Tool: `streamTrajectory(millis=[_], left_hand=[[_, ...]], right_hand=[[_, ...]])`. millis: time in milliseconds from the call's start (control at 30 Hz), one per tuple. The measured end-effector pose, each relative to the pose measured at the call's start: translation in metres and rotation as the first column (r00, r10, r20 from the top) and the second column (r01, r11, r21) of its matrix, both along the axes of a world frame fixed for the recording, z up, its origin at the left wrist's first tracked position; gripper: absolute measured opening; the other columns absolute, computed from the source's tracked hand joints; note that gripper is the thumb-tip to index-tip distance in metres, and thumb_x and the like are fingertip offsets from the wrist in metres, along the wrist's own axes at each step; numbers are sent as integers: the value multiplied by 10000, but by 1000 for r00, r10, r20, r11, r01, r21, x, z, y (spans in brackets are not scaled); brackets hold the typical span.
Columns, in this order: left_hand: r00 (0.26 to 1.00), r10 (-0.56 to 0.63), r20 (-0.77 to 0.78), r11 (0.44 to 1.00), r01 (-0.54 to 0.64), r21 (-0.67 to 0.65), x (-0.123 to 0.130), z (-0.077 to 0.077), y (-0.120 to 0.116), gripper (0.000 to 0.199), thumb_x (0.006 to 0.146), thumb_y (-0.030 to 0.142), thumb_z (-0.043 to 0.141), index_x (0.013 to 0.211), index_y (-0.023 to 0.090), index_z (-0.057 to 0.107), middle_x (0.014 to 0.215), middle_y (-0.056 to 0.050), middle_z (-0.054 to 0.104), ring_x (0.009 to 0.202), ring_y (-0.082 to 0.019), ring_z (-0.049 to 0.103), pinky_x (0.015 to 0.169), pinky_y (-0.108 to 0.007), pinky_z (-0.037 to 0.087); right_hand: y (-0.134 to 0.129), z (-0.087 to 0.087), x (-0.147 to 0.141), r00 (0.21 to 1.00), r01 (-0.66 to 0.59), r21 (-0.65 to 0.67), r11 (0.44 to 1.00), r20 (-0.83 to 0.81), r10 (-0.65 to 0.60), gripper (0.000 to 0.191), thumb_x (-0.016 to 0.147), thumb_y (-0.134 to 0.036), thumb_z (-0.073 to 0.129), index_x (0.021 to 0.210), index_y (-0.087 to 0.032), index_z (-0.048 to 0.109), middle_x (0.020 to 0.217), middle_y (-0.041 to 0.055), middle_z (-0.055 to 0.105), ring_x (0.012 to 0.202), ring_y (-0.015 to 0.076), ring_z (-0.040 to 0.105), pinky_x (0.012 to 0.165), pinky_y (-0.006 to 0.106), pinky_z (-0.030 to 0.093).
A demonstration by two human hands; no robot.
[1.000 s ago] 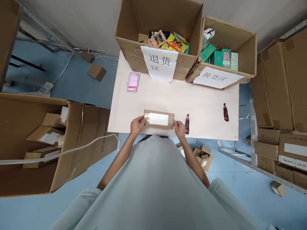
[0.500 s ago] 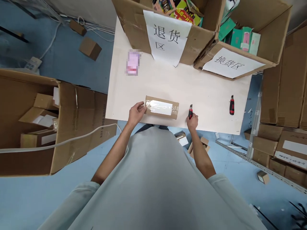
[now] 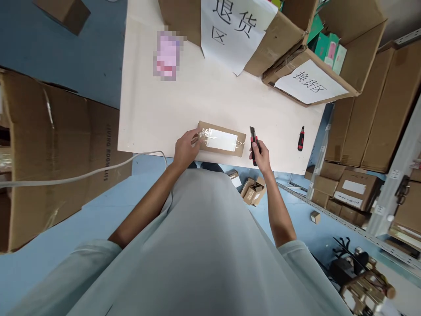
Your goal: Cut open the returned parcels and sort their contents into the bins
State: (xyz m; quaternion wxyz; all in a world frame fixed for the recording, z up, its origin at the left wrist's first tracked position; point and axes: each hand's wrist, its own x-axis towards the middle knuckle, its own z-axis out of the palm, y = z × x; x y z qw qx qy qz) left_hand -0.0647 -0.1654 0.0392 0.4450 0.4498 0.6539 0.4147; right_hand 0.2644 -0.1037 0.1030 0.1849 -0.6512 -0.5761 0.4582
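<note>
A long taped cardboard box [image 3: 204,148] with a white label lies near the front edge of the white table. My left hand [image 3: 186,149] is closed on the box's left end, its fingertips partly hidden there. To the right of the box, my right hand [image 3: 262,156] grips a black and red utility knife [image 3: 253,136], its head pointing away from me. The knife is apart from the box. Farther right, a second utility knife [image 3: 301,139] rests on the table.
Two large open cartons stand at the table's back, the left carton [image 3: 276,46] with a paper sign and the right carton [image 3: 366,57] holding green packages. A blurred pink item [image 3: 167,55] lies at back left. A white cable [image 3: 144,154] crosses by a big carton [image 3: 66,162].
My right hand has brought the utility knife up into a fuller grip, nearer the box. My left hand has closed in on the box's left end. The view has shifted.
</note>
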Motion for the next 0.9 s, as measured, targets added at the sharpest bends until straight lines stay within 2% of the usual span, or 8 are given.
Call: streamTrajectory(millis=[100,167,233,333,400,500,733,900], left_hand=[[997,-69,30,997,69,-15,-2,0,4,401,998,342,699,1383,239,744,1441,-99,716,1256,-255,755,1109,-413,658],[993,-93,77,995,96,-31,-5,-3,8,403,980,313,715,1377,250,751,1426,-94,709,1220,-250,767,1089,-412,669],[988,-107,112,993,113,-47,-8,-6,12,415,952,275,739,1367,255,757,1412,-90,704,1201,-251,772,1074,-412,678],[984,-108,142,991,118,-59,-11,-10,17,431,908,211,763,1338,249,770,1384,-90,705,1193,-255,769,1051,-415,691],[981,-103,163,992,114,-61,-11,-13,19,432,895,185,764,1322,251,776,1366,-85,707,1188,-250,766,1047,-415,693],[978,-92,186,993,105,-62,-9,-15,19,437,881,160,764,1309,248,785,1337,-79,708,1170,-239,762,1041,-404,695],[970,-80,230,994,95,-56,-8,-18,20,427,873,165,789,1290,258,799,1310,-77,699,1155,-258,762,1028,-419,703],[967,-84,239,994,99,-51,-8,-19,21,441,859,142,796,1285,254,802,1300,-78,703,1171,-271,759,1045,-443,698]], right_hand=[[4,28,-32,940,-299,48,953,185,286,589,1124,-687,437,1427,-241,672,1073,57,776,832,208,733,789,325,605],[7,41,-58,807,-515,17,857,348,478,573,1172,-602,388,1555,-254,633,1267,94,794,1088,266,752,934,356,594],[10,50,-86,620,-657,-95,748,495,608,568,1203,-519,323,1655,-268,559,1363,108,773,1201,294,731,963,357,571],[13,58,-121,352,-714,-301,632,627,695,582,1220,-475,252,1740,-299,445,1377,122,746,1161,296,736,899,341,549],[15,61,-137,235,-705,-385,595,665,709,589,1222,-481,228,1765,-322,392,1407,132,719,1153,299,733,881,343,539],[16,64,-147,164,-696,-424,580,692,703,587,1222,-477,217,1775,-336,359,1421,137,700,1174,307,726,871,349,534],[14,68,-147,99,-702,-447,554,709,698,587,1222,-474,195,1764,-325,364,1387,146,701,1143,305,737,858,350,532],[14,73,-156,9,-712,-477,516,728,686,562,1211,-322,216,1755,-292,352,1371,173,699,1132,302,739,857,355,537]])
